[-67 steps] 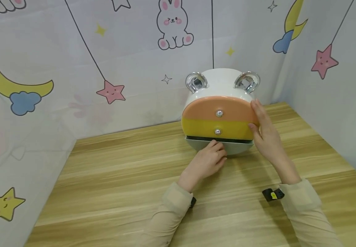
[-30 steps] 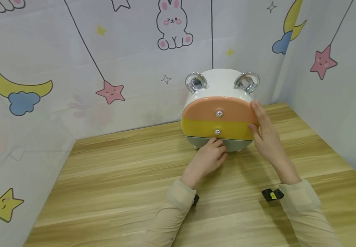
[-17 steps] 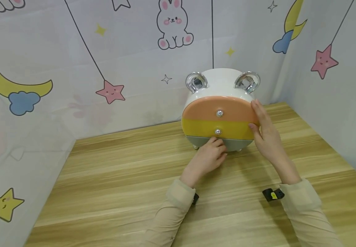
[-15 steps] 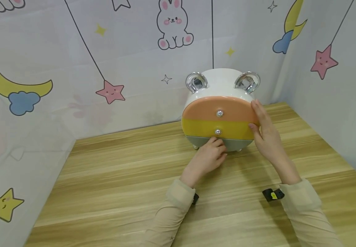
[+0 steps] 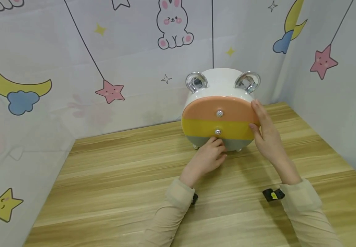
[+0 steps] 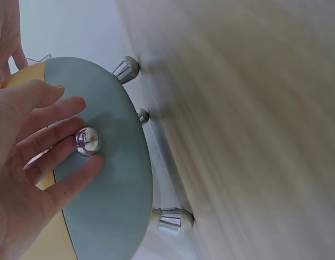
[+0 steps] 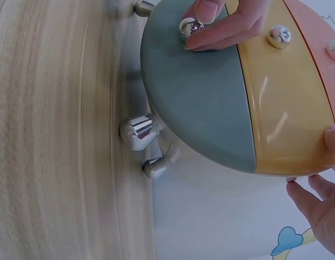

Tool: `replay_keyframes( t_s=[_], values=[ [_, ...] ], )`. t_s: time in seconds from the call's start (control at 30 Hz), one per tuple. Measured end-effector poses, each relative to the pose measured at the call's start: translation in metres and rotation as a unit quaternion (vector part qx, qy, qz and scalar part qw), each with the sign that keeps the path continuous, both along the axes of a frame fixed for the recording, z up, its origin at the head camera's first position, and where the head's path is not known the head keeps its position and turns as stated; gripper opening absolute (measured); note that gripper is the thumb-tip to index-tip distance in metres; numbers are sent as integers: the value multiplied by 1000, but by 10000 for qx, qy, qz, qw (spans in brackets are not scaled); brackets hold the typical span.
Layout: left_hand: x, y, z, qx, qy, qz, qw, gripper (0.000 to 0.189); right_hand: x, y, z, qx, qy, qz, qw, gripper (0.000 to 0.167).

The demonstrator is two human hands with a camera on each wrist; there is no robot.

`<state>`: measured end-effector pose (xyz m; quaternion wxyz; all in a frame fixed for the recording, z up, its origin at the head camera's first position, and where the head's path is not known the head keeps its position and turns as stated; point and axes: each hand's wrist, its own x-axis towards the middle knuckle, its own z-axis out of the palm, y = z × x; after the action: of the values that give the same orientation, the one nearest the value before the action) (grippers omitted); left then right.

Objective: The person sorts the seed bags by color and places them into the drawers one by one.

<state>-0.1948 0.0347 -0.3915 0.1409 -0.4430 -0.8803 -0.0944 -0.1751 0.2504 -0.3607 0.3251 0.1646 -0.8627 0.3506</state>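
Note:
A small white toy cabinet [image 5: 224, 80] stands on the table, its front split into orange, yellow and grey-green drawers. My left hand [image 5: 207, 156] is at the grey-green bottom drawer [image 6: 116, 179], which sits flush with the front. In the left wrist view its relaxed fingers touch the drawer face around the round silver knob [image 6: 87, 142], with the thumb lifted away. My right hand [image 5: 267, 139] rests along the cabinet's right side, fingers nearly straight on the side wall and thumb on the yellow drawer [image 7: 286, 103]. Its fingertips touch the curved edge.
Two silver ear-shaped rings [image 5: 247, 82] top the cabinet, and silver feet [image 7: 140, 131] raise it above the wood-grain table [image 5: 113, 178]. Behind it hangs a white cloth [image 5: 140, 61] printed with a rabbit, moons and stars. A plain pale wall side rises at the right.
The grey-green bottom drawer, partly pulled out at first, has slid back in until flush, with my left hand moving along with it. My right hand has stayed at the cabinet's side.

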Motion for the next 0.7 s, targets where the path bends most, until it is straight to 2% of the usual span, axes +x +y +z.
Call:
replay_keyframes(
  t_s=[0.37, 0.57, 0.7],
  values=[
    [4, -5, 3, -191, -179, 11, 9997, 19, -3, 1, -2, 99, -167, 42, 9998, 66],
    [5, -12, 3, -415, 153, -146, 9989, 20, -1, 0, 0, 488, -170, -74, 9986, 73],
    [7, -18, 3, -447, 247, -154, 9986, 20, 3, 0, 0, 876, -139, -182, 9959, 80]
  ],
)
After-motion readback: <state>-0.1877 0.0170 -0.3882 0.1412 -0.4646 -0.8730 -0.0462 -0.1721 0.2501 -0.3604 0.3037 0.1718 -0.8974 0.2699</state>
